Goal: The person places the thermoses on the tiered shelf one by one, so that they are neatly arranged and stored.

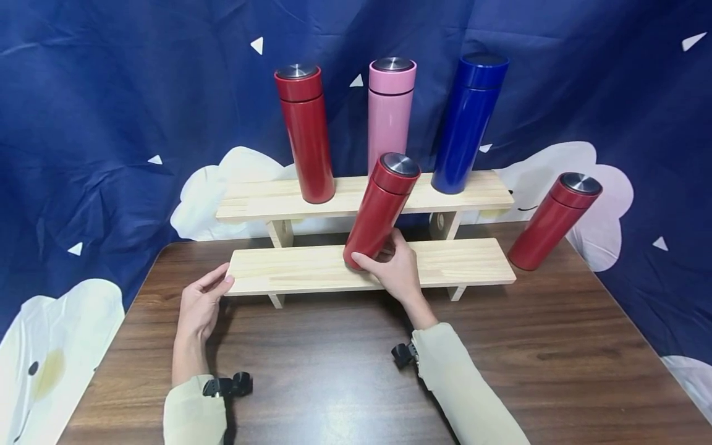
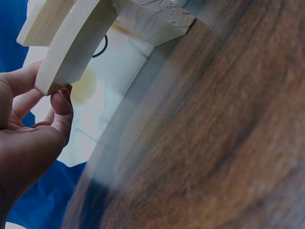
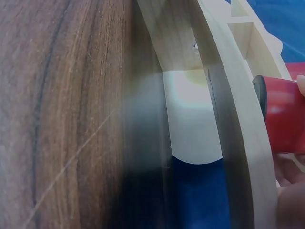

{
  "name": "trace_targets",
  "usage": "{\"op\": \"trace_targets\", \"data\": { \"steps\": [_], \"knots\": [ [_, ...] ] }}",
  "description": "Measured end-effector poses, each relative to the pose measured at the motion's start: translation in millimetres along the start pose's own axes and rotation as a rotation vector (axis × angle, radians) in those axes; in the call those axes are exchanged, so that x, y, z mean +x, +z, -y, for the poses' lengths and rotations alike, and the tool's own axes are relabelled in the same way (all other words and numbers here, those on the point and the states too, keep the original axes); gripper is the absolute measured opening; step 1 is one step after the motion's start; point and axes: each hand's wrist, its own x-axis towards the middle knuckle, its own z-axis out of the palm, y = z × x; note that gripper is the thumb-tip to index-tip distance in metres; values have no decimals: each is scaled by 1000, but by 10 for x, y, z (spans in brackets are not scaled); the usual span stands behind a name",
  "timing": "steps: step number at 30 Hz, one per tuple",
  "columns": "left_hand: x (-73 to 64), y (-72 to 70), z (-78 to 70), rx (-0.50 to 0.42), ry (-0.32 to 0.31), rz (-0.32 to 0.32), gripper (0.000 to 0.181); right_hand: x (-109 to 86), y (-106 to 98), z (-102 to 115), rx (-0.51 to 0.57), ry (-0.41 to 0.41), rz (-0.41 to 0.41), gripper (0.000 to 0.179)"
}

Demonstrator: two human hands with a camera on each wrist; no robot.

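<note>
A red thermos bottle (image 1: 382, 207) with a steel-topped lid is over the lower board of a two-tier wooden shelf (image 1: 289, 270). My right hand (image 1: 397, 269) grips it low, thumb on the near side and fingers round the right. The bottle leans right in the head view. In the right wrist view its dark base (image 3: 260, 98) is at the board; whether it rests flat I cannot tell. My left hand (image 1: 201, 304) pinches the lower board's left end, also seen in the left wrist view, where the fingers hold the board end (image 2: 64, 71).
On the upper board stand another red bottle (image 1: 307, 139), a pink bottle (image 1: 391, 117), partly hidden, and a blue bottle (image 1: 470, 127). One more red bottle (image 1: 550, 225) stands on the brown table (image 1: 345, 377), right of the shelf. A blue patterned cloth (image 1: 111, 123) hangs behind.
</note>
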Motion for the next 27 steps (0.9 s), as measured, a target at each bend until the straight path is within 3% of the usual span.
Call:
{"op": "trace_targets", "data": {
  "steps": [11,27],
  "knots": [
    [0,47,6,6,-22,-12,54,42,81,5,-126,-5,27,68],
    [11,26,-5,23,-15,-27,52,85,183,24,-220,-49,67,73]
  ]
}}
